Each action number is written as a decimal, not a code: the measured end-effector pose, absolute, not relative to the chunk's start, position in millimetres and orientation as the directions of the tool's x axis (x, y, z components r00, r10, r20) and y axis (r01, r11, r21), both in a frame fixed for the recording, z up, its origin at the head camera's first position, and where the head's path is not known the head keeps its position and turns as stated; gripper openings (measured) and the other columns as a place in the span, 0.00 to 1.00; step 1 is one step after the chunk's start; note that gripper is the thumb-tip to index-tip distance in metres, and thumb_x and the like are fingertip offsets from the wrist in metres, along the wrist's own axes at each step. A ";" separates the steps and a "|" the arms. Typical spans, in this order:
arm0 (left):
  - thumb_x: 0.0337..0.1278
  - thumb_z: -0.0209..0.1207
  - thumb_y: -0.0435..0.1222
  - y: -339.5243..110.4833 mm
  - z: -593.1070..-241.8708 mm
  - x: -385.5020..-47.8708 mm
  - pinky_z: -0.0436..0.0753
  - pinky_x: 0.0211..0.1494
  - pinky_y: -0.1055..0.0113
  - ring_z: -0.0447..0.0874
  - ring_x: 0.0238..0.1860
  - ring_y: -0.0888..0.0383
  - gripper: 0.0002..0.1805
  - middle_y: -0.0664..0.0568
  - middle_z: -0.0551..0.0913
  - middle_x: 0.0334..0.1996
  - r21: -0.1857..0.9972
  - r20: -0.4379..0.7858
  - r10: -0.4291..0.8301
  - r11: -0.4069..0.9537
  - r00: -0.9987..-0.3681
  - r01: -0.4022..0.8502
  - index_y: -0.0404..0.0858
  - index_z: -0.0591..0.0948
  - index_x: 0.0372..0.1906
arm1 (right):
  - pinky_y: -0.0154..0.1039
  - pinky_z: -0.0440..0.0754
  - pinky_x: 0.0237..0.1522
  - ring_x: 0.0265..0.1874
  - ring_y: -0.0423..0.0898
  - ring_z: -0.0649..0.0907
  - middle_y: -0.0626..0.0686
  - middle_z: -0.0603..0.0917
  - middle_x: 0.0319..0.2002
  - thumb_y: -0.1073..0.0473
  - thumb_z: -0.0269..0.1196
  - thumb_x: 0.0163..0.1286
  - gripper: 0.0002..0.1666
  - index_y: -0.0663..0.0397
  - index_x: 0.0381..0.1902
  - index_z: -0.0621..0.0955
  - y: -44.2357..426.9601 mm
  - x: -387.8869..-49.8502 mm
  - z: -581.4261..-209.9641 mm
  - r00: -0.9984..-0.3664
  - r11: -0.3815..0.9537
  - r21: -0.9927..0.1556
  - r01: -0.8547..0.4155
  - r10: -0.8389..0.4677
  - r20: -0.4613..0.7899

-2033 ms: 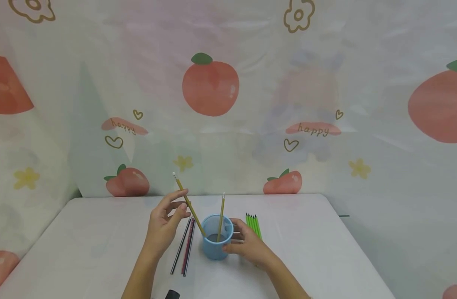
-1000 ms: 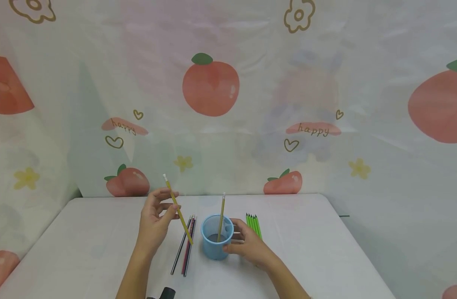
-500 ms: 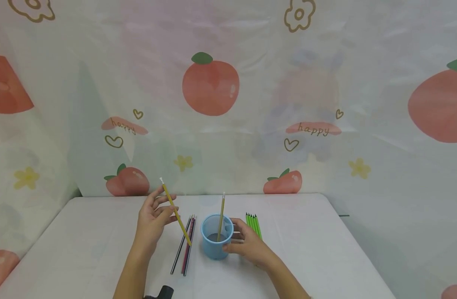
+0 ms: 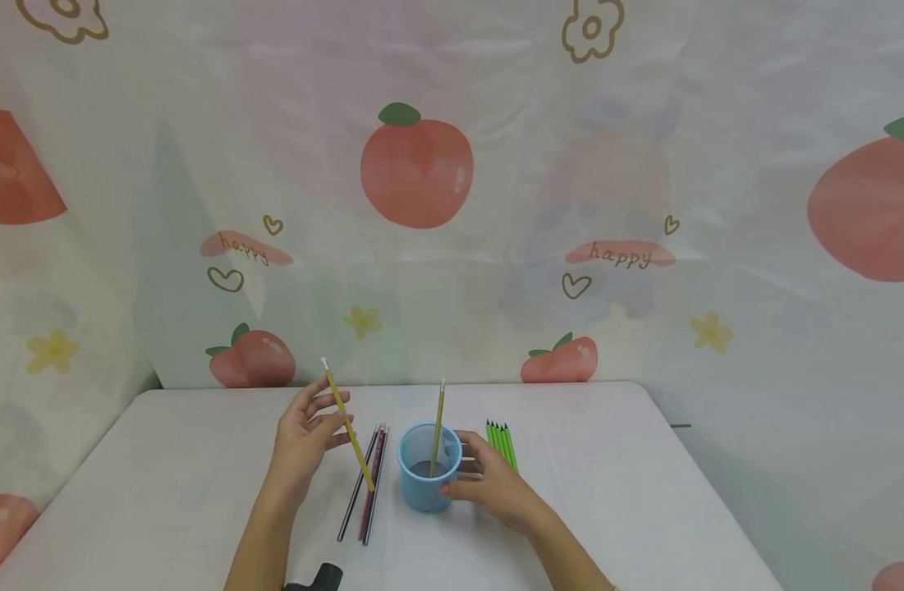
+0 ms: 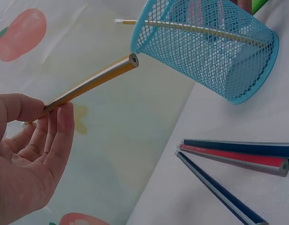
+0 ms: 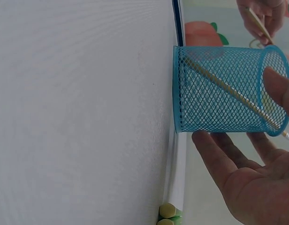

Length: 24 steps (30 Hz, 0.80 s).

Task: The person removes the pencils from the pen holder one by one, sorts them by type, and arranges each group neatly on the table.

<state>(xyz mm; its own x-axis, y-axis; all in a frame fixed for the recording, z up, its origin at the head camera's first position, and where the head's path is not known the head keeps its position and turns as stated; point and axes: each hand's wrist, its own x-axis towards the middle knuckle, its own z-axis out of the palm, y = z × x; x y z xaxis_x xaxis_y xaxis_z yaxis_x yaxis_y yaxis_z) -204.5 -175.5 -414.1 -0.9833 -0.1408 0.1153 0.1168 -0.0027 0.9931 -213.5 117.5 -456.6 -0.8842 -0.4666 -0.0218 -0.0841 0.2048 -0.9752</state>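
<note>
My left hand [image 4: 300, 443] pinches a yellow pencil [image 4: 347, 426] between thumb and fingers. The pencil is tilted, white eraser end up, and its unsharpened lower end appears in front of the pencils on the table, left of the cup. A light-blue mesh pencil cup [image 4: 424, 496] stands upright on the table, with another yellow pencil [image 4: 438, 419] leaning inside it. Around the cup's right side, my right hand [image 4: 496, 488] holds it, thumb in front and fingers behind. In the right wrist view, the thumb [image 6: 279, 89] lies near the cup's rim and the fingertips touch its wall.
Two dark-blue pencils [image 5: 219, 187] and a red one [image 5: 238, 158] lie on the white table [image 4: 200, 492] left of the cup. Several green pencils [image 4: 502, 444] lie to its right, partly behind my right hand. A black object [image 4: 328, 577] shows at the bottom edge.
Over two seconds my left hand has drawn the yellow pencil left, away from the cup's rim. In the last half second it has lowered slightly. The right hand and cup stay put.
</note>
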 end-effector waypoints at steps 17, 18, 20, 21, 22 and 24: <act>0.67 0.56 0.27 -179.9 -432.5 -212.8 0.89 0.45 0.62 0.85 0.43 0.58 0.30 0.39 0.79 0.59 0.997 0.057 -0.142 0.064 -0.988 0.048 0.41 0.66 0.71 | 0.64 0.72 0.66 0.64 0.63 0.75 0.61 0.74 0.65 0.59 0.74 0.59 0.45 0.52 0.72 0.66 117.5 -213.8 -455.7 -0.884 0.217 -0.972 -0.087 -0.467 -0.025; 0.67 0.56 0.26 -180.0 -433.1 -213.0 0.89 0.45 0.62 0.85 0.43 0.58 0.29 0.39 0.79 0.59 0.997 0.053 -0.137 0.063 -0.989 0.045 0.41 0.67 0.71 | 0.64 0.72 0.66 0.64 0.63 0.75 0.61 0.74 0.65 0.59 0.73 0.59 0.45 0.53 0.72 0.66 117.6 -213.7 -455.7 -0.883 0.217 -0.972 -0.087 -0.468 -0.026; 0.67 0.56 0.26 -180.4 -434.8 -213.6 0.89 0.44 0.62 0.85 0.43 0.58 0.29 0.39 0.78 0.59 0.997 0.047 -0.128 0.063 -0.991 0.039 0.41 0.68 0.70 | 0.64 0.72 0.66 0.64 0.63 0.75 0.61 0.74 0.65 0.59 0.74 0.59 0.45 0.52 0.72 0.66 117.7 -213.6 -455.9 -0.884 0.218 -0.972 -0.086 -0.467 -0.027; 0.66 0.56 0.26 -180.6 -435.6 -213.8 0.89 0.44 0.62 0.85 0.42 0.58 0.28 0.38 0.78 0.58 0.997 0.044 -0.123 0.066 -0.991 0.036 0.41 0.68 0.70 | 0.64 0.72 0.66 0.64 0.63 0.75 0.61 0.75 0.65 0.59 0.74 0.59 0.45 0.52 0.72 0.66 117.7 -213.4 -455.9 -0.884 0.218 -0.972 -0.086 -0.467 -0.027; 0.66 0.56 0.25 -180.8 -436.5 -213.8 0.89 0.44 0.62 0.84 0.42 0.59 0.28 0.38 0.78 0.58 0.997 0.043 -0.119 0.069 -0.992 0.035 0.41 0.69 0.69 | 0.64 0.72 0.66 0.64 0.63 0.75 0.61 0.75 0.65 0.59 0.73 0.59 0.45 0.52 0.72 0.66 117.8 -213.3 -456.0 -0.884 0.218 -0.972 -0.085 -0.466 -0.027; 0.66 0.55 0.25 -181.4 -439.0 -214.2 0.89 0.43 0.63 0.84 0.42 0.59 0.28 0.37 0.78 0.59 0.997 0.039 -0.110 0.077 -0.993 0.031 0.41 0.70 0.69 | 0.64 0.72 0.66 0.64 0.63 0.75 0.61 0.75 0.65 0.59 0.73 0.59 0.45 0.53 0.72 0.66 117.9 -213.1 -456.3 -0.884 0.218 -0.972 -0.086 -0.466 -0.027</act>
